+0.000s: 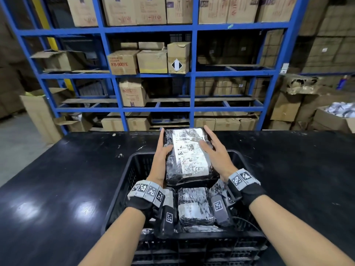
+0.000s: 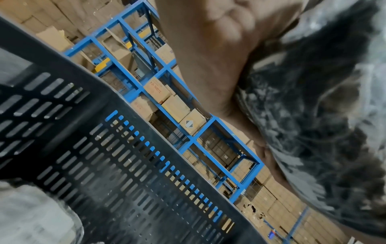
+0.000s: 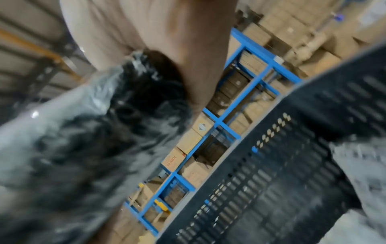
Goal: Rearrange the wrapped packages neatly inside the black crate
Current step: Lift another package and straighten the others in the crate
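Note:
A large package [image 1: 189, 156] in black wrap with a white label is held tilted over the far half of the black slotted crate [image 1: 123, 189]. My left hand [image 1: 163, 144] grips its left edge, thumb on top. My right hand [image 1: 208, 139] grips the right edge the same way. Below them a smaller wrapped package [image 1: 195, 206] lies in the crate's near half, with others beside it partly hidden by my wrists. The left wrist view shows the palm [image 2: 208, 57] against the wrap [image 2: 313, 99] above the crate wall [image 2: 104, 165]. The blurred right wrist view shows my right hand [image 3: 188, 49] on the package [image 3: 83, 140].
The crate stands on a black table [image 1: 57, 179]. Behind the table rises a blue rack [image 1: 193, 73] stacked with cardboard boxes. More cartons are piled at the right [image 1: 326, 120], and an open one stands on the floor at the left [image 1: 38, 112].

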